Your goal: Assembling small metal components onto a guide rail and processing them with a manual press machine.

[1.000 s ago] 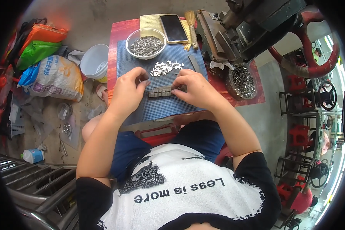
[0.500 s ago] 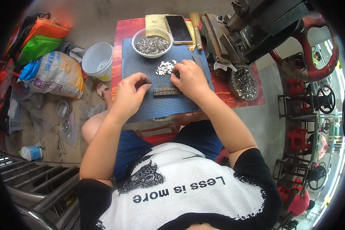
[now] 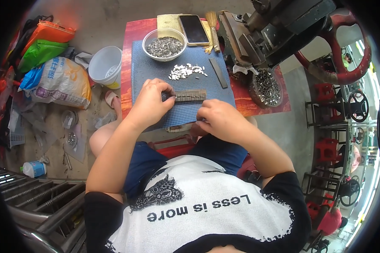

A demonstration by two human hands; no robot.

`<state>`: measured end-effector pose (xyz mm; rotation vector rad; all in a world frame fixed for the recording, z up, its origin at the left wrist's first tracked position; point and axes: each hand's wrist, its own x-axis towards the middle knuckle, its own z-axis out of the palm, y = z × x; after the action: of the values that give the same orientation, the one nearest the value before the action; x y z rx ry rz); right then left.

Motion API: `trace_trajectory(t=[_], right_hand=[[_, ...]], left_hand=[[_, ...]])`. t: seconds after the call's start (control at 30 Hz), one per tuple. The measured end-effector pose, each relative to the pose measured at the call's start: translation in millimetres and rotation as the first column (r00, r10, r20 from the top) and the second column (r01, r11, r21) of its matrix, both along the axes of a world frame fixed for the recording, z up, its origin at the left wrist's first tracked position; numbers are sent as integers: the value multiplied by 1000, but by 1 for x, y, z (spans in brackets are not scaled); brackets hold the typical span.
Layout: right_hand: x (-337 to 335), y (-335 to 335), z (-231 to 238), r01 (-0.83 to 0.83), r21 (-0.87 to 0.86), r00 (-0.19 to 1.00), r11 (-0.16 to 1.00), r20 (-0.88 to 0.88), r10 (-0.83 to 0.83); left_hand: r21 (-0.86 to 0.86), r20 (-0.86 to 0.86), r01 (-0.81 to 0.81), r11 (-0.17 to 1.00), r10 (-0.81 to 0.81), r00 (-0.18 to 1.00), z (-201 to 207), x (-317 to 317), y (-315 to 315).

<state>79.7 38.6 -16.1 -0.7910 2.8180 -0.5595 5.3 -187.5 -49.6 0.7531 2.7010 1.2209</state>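
Note:
A slotted metal block (image 3: 191, 95) lies on a blue textured mat (image 3: 152, 69). My left hand (image 3: 153, 100) is closed at the block's left end, thumb and fingertips against it. Close to the block's lower right, near the mat's front edge, my right hand (image 3: 222, 120) has its fingers pinched together; whatever they hold is too small to make out. Small white pieces (image 3: 185, 71) lie scattered beyond the block. Farther back stands a clear bowl (image 3: 145, 42) of small grey metal parts (image 3: 164, 46). A flat dark bar (image 3: 218, 72) rests at the mat's right.
Behind the mat are a phone (image 3: 194, 29) and a straw brush (image 3: 214, 31). A machine with a red handwheel (image 3: 349, 78) stands right, beside a tub of metal parts (image 3: 267, 88). A white bucket (image 3: 105, 65) and sacks (image 3: 63, 82) sit left on the floor.
My right hand has moved from the white pieces toward me, below the block's right end. The white pieces are more spread out. My left hand has come against the block's left end.

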Motion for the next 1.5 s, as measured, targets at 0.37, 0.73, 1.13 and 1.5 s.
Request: trace_trajectory(t=[0.37, 0.73, 1.13, 1.5], right_hand=[[-63, 16, -24, 303, -327, 894, 895, -228, -386], [-71, 14, -29, 406, -375, 892, 833, -37, -451], [-52, 13, -32, -6, -440, 976, 898, -197, -90], [-54, 2, -28, -50, -362, 983, 931, -183, -18]], left_hand=[[138, 267, -64, 988, 25, 963, 4, -18, 2], [-22, -219, -91, 996, 84, 972, -3, -37, 56], [-220, -367, -81, 972, -6, 930, -9, -44, 70], [171, -174, -123, 978, 153, 973, 7, -16, 3]])
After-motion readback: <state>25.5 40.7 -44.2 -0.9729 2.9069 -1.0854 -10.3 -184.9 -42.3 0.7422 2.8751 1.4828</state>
